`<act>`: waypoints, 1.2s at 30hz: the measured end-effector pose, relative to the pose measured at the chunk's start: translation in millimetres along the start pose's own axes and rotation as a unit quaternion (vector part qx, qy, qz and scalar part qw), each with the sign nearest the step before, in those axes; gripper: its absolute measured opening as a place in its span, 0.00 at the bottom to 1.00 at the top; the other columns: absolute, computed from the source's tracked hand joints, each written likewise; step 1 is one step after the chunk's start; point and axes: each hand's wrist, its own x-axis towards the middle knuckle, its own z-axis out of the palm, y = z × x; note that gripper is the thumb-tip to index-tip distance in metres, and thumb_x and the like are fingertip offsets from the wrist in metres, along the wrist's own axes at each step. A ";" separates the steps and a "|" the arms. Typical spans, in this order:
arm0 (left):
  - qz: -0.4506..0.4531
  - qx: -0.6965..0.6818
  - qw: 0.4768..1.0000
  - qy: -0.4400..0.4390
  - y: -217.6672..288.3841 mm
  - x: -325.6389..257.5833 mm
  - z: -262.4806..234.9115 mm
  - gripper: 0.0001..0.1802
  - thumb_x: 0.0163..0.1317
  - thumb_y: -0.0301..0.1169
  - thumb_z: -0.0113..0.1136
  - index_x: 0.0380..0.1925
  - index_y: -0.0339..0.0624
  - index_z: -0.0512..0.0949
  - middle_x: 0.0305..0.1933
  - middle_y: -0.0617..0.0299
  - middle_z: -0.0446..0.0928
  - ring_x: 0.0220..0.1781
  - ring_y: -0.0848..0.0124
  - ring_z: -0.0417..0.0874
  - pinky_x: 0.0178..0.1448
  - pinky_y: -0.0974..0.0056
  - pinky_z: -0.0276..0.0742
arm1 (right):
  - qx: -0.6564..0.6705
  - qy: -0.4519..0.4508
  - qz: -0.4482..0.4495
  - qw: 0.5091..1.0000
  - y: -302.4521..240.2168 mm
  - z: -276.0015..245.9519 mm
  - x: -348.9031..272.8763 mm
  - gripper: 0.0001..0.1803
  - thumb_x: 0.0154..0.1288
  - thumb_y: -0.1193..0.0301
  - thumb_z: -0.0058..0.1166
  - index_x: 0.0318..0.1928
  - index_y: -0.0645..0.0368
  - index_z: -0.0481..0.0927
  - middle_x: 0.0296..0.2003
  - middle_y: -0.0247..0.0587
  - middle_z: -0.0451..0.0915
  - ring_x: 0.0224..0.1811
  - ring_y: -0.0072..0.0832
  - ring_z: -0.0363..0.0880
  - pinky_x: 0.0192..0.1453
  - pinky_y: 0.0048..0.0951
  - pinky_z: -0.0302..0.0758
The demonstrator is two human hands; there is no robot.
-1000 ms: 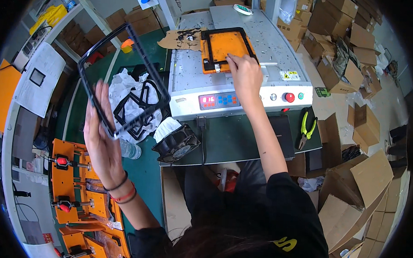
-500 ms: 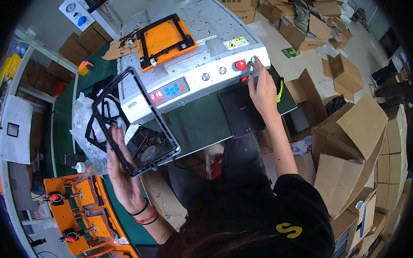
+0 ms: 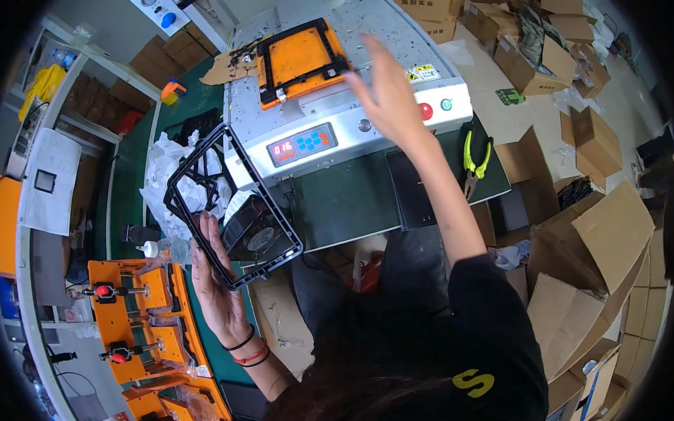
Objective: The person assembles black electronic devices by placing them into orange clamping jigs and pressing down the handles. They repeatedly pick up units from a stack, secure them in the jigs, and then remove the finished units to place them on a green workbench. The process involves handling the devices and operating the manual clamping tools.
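My left hand point(image 3: 221, 299) grips the side of an upright black rectangular plastic frame point(image 3: 268, 267) in front of the machine's left end. Over the machine, my right hand point(image 3: 391, 97) is raised with thumb and fingers apart, slightly blurred and holding nothing. Just left of its fingertips, another black frame point(image 3: 304, 80) lies on an orange fixture plate point(image 3: 296, 52) on the machine's top. Below is the white control front with a lit display panel point(image 3: 304, 144), a red button point(image 3: 426, 111) and a green button point(image 3: 447, 104).
Yellow-green pliers point(image 3: 472, 162) and flat black sheets point(image 3: 408, 189) lie along the green bench edge. A black fan point(image 3: 259, 236) sits behind the held frame, near white crumpled wrapping point(image 3: 160, 182). Orange clamp fixtures point(image 3: 114, 310) stand lower left. Open cardboard boxes point(image 3: 611, 227) crowd the right.
My right hand has left the green button and moved left and up, toward the orange fixture. My left hand still grips the frame. The whole view has shifted somewhat.
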 end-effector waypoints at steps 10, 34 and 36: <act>0.003 0.034 0.999 -0.007 4.0 3.3 -8.0 0.25 0.69 0.20 0.37 0.65 0.24 0.48 0.71 0.41 0.49 0.74 0.56 0.50 0.76 0.59 0.54 | -0.045 -0.009 -0.057 0.997 9.2 3.4 -5.0 0.35 0.68 0.57 0.44 0.67 0.65 0.52 0.60 0.63 0.65 0.67 0.49 0.58 0.72 0.46 0.51; -0.212 -0.083 0.973 0.016 -64.6 -27.9 2.6 0.26 0.69 0.21 0.41 0.65 0.26 0.51 0.70 0.43 0.52 0.73 0.57 0.51 0.73 0.61 0.59 | 0.598 -0.076 0.223 0.766 -32.0 -74.0 -87.3 0.49 0.60 0.50 0.56 0.70 0.58 0.44 0.61 0.56 0.64 0.63 0.43 0.65 0.69 0.45 0.55; -0.285 -0.063 0.956 -0.009 -74.2 -33.0 -0.1 0.26 0.69 0.22 0.41 0.65 0.28 0.52 0.71 0.45 0.52 0.73 0.57 0.52 0.74 0.62 0.58 | 0.780 -0.178 0.216 0.560 -57.3 -48.8 -93.4 0.53 0.56 0.41 0.54 0.71 0.49 0.41 0.63 0.61 0.59 0.65 0.54 0.61 0.72 0.51 0.52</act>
